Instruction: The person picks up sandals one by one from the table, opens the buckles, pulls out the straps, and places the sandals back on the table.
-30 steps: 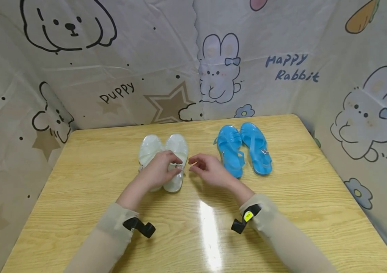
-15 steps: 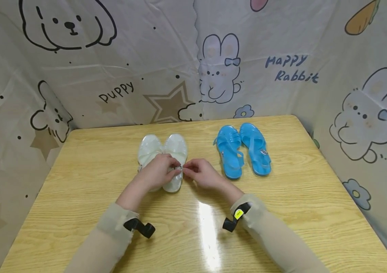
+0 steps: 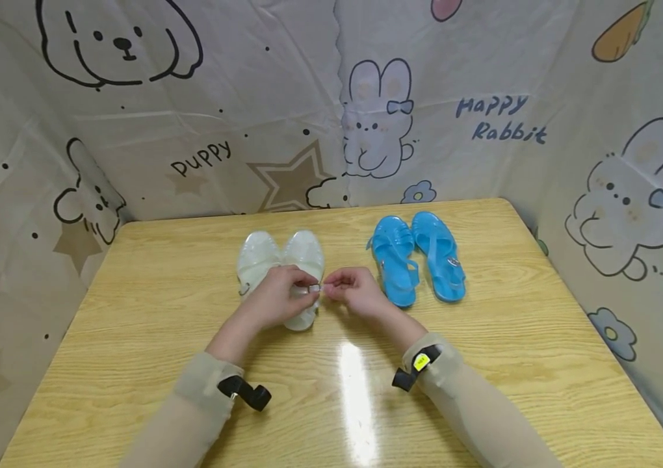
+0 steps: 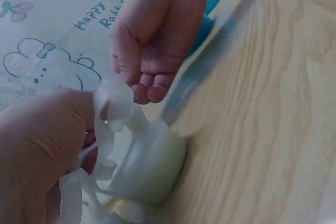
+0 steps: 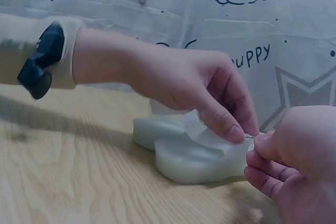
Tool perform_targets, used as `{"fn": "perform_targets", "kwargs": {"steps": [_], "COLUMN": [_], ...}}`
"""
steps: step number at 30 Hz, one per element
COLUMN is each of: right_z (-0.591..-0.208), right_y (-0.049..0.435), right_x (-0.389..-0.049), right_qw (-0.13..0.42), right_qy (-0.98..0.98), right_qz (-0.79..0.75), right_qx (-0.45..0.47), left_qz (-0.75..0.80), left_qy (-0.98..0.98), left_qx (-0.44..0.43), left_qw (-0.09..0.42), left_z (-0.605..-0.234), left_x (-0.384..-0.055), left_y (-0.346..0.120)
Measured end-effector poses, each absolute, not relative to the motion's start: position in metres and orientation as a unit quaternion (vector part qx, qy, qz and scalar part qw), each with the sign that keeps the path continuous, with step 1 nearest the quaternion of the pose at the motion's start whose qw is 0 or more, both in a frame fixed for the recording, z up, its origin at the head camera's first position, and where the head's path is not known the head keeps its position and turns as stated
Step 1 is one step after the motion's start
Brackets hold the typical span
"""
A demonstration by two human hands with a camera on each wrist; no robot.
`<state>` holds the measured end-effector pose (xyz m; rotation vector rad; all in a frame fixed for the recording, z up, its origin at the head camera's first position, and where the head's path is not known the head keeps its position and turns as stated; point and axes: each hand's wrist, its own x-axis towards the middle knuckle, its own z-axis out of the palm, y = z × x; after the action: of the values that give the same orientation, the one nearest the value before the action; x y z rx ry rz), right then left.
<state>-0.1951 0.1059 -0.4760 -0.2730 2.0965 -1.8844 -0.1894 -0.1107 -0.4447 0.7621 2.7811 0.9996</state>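
Observation:
Two pale, translucent jelly sandals stand side by side on the table, a left one (image 3: 258, 248) and a right one (image 3: 304, 246). My left hand (image 3: 275, 298) reaches over them and pinches the ankle strap of the right sandal beside its small metal buckle (image 3: 314, 288). Just right of the buckle, my right hand (image 3: 361, 296) pinches the strap's end between thumb and fingertips. Seen from the left wrist, the clear strap (image 4: 116, 100) arches up between both hands above the sandal's heel (image 4: 163, 163). Fingers hide part of the buckle in the right wrist view.
A pair of blue jelly sandals, one (image 3: 394, 260) beside the other (image 3: 438, 253), lies to the right of my right hand. The wooden table (image 3: 191, 247) meets a cartoon-printed cloth (image 3: 285, 117) at the back; cloth also hangs at both sides.
My right hand came left to the buckle, then drew slightly back right with the strap end in its fingers. The left hand and buckle shifted a little right. The blue sandals stayed put.

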Motion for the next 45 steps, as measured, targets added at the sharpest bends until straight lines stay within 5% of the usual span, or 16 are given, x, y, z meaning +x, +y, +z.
{"fn": "perform_targets", "kwargs": {"steps": [17, 31, 45], "right_z": [-0.480, -0.473, -0.477], "right_y": [0.110, 0.102, 0.113], "right_x": [-0.194, -0.194, -0.195], "right_qw": [0.205, 0.183, 0.220], "right_qy": [0.656, 0.694, 0.685], "right_qz": [-0.726, -0.696, -0.693], "right_qx": [-0.011, -0.037, -0.043], "left_qz": [0.344, 0.344, 0.342], "left_qy": [0.903, 0.899, 0.901], "left_qx": [0.257, 0.271, 0.265], "left_qw": [0.011, 0.014, 0.013], "left_z": [-0.459, -0.455, -0.460], "left_x": [-0.183, -0.181, -0.179], "left_y": [-0.105, -0.108, -0.111]}}
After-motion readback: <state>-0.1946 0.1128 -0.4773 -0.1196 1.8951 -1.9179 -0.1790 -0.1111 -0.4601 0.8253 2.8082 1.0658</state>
